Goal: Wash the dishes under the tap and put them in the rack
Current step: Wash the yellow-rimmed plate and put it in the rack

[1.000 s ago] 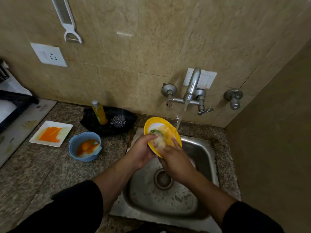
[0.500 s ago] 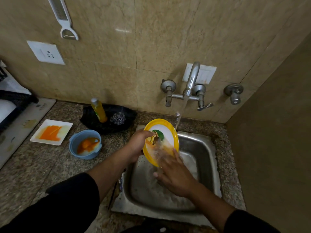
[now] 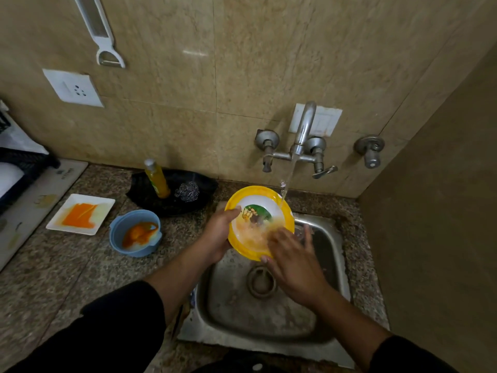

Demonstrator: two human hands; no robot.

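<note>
Loose black sleeves (image 3: pixel 121 324) above bare forearms (image 3: pixel 177 275).

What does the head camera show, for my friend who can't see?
A person's left hand holds a tilted yellow plate under the running tap over the sink while the right hand rubs it. A dirty blue bowl waits on the counter.

- White peeler (image 3: pixel 98 25) hangs on the beige tiled wall (image 3: pixel 242 63), upper left.
- White power socket (image 3: pixel 73 88) on wall, just below the peeler.
- White switch plate (image 3: pixel 326 122) on wall, right of centre.
- Lone metal valve (image 3: pixel 369 150) on wall near the right corner.
- Speckled granite tabletop (image 3: pixel 67 265).
- Black tray (image 3: pixel 207 184) on tabletop against the wall.
- Yellow liquid bottle (image 3: pixel 157 179) stands upright in the tray, left part.
- Steel scrubber (image 3: pixel 187 191) in the tray, just right of the bottle.
- Pale printed mat (image 3: pixel 40 195) at far left of tabletop.
</note>
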